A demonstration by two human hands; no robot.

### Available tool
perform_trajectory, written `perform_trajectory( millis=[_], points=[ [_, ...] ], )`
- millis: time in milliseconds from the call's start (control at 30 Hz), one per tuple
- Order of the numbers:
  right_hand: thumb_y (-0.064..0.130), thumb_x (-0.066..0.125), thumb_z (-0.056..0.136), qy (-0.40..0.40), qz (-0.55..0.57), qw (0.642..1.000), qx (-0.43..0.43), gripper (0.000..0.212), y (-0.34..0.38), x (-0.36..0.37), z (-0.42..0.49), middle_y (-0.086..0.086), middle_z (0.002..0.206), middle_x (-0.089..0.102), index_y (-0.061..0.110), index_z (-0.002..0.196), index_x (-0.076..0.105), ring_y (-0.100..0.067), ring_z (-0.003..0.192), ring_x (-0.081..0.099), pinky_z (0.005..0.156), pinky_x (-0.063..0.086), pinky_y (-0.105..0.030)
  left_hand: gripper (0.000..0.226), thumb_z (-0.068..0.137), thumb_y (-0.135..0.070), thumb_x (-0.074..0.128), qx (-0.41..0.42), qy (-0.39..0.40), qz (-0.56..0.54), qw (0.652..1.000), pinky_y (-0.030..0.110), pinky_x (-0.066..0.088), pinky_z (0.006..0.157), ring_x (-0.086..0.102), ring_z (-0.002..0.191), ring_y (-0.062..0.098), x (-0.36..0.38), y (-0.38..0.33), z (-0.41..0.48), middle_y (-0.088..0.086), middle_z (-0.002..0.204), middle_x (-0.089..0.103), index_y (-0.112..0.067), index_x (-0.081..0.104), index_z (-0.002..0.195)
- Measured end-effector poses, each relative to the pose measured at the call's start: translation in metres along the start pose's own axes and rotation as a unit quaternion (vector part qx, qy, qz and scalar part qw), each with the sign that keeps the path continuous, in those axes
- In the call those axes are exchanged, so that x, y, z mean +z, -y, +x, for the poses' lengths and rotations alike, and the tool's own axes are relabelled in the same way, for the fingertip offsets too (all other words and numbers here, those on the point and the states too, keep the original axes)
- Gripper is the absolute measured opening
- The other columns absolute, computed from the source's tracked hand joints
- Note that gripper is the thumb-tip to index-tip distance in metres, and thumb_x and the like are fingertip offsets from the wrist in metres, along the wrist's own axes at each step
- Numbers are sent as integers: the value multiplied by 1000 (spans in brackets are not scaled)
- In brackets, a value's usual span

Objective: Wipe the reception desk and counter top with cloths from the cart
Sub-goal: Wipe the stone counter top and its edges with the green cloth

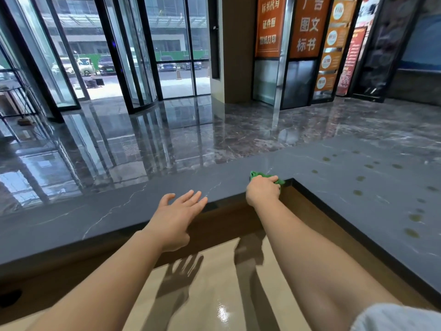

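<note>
- Two hands are out over the bench [143,211], a dark stone top that turns a corner and runs on to the right.
- The right hand [262,191] sits at the inner corner, its fingers [272,179] curled tight over a green cloth [259,175] and pressing it onto the stone.
- Only the cloth's far edge and a bit on the right show past the knuckles; its long axis cannot be told, as it is bunched.
- The left hand [175,217] holds nothing; its fingers [191,198] are spread and loose, hovering at the near edge, and I cannot tell whether they touch.
- A row of dull spots [410,232] marks the right wing, well apart from the cloth, to its right and toward the person.
- The right hand is clearly the nearer to those spots, so my judgement is that the next stroke should sweep the cloth rightward along that wing.
- The left stretch looks unmarked, though glare hides fine dust.
- No cart is in view.
</note>
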State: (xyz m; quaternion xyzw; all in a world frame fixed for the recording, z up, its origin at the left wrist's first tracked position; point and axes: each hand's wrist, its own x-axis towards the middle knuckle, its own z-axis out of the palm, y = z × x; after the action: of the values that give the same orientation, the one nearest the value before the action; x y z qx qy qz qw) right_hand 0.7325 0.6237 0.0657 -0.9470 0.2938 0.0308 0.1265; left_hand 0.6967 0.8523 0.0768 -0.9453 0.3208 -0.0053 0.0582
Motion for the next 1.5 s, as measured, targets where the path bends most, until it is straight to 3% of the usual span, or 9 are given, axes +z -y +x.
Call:
perform_trajectory(
  millis=[100, 300, 467, 633, 967, 1067, 1233, 1333, 1500],
  points=[
    [6, 42, 95, -1, -93, 994, -55, 53, 2, -7, 10, -31, 154, 24, 3, 147, 36, -48, 141, 23, 96, 42, -50, 91, 83, -7, 53, -4, -1, -5, 1000, 43, -5, 118, -8, 148, 8, -4, -16, 12, -8, 162, -4, -31, 1, 154],
    [11, 43, 97, -5, -156, 960, -234, 50, 14, -3, 5, -26, 155, 20, 5, 146, 32, -43, 140, 26, 106, 39, -51, 91, 83, -7, 54, -39, -7, -18, 999, 42, -5, 118, -7, 148, 8, -7, -40, 35, -9, 162, -2, -33, 2, 154],
    [1, 44, 95, 24, -196, 916, -350, 61, -20, -18, 45, -11, 158, 22, 20, 151, 27, -31, 146, 19, 108, 38, -51, 91, 83, -6, 53, -60, -5, -31, 998, 42, -4, 118, -5, 148, 8, -10, -62, 58, -9, 162, -1, -32, 3, 154],
    [-10, 34, 94, 62, -232, 911, -334, 74, -72, -52, 96, -6, 164, 8, 27, 156, 16, -29, 149, 14, 113, 31, -49, 91, 84, -4, 52, -63, -7, -50, 997, 41, -5, 118, -6, 148, 8, -13, -94, 82, -9, 162, -2, -32, 2, 154],
    [-3, 37, 93, 58, -204, 955, -206, 53, -129, -84, 162, -12, 143, 46, 16, 142, 46, -33, 124, 49, 97, 46, -40, 92, 83, -3, 54, -80, 8, -53, 995, 43, -3, 120, -7, 148, 8, -18, -130, 92, -8, 162, -3, -30, 1, 154],
    [-3, 37, 91, 32, -184, 953, -237, 50, -118, -67, 150, -13, 147, 41, 14, 136, 47, -34, 132, 42, 98, 41, -42, 92, 83, -2, 53, -86, 6, -58, 995, 44, -2, 120, -7, 148, 8, -21, -137, 89, -8, 162, -3, -30, 1, 154],
    [-2, 40, 91, -6, -153, 934, -323, 65, -109, -38, 119, -16, 158, 22, 15, 151, 24, -33, 145, 21, 117, 21, -46, 92, 85, -5, 55, -89, -3, -67, 994, 42, -4, 120, -7, 148, 8, -19, -154, 83, -9, 162, -4, -32, 0, 154],
    [-3, 36, 93, 14, -137, 929, -344, 71, -118, -35, 115, -11, 163, 7, 19, 156, 12, -29, 150, 7, 121, 9, -46, 92, 85, -6, 55, -90, -10, -78, 993, 41, -4, 118, -8, 148, 8, -18, -168, 76, -10, 161, -5, -33, -1, 154],
    [0, 33, 97, 38, -111, 923, -366, 69, -133, -39, 114, -7, 164, 2, 24, 156, 9, -25, 151, 1, 120, 4, -41, 91, 84, -6, 52, -85, -14, -86, 993, 40, -4, 117, -8, 148, 8, -16, -187, 76, -9, 162, -4, -33, 0, 154]
  ],
)
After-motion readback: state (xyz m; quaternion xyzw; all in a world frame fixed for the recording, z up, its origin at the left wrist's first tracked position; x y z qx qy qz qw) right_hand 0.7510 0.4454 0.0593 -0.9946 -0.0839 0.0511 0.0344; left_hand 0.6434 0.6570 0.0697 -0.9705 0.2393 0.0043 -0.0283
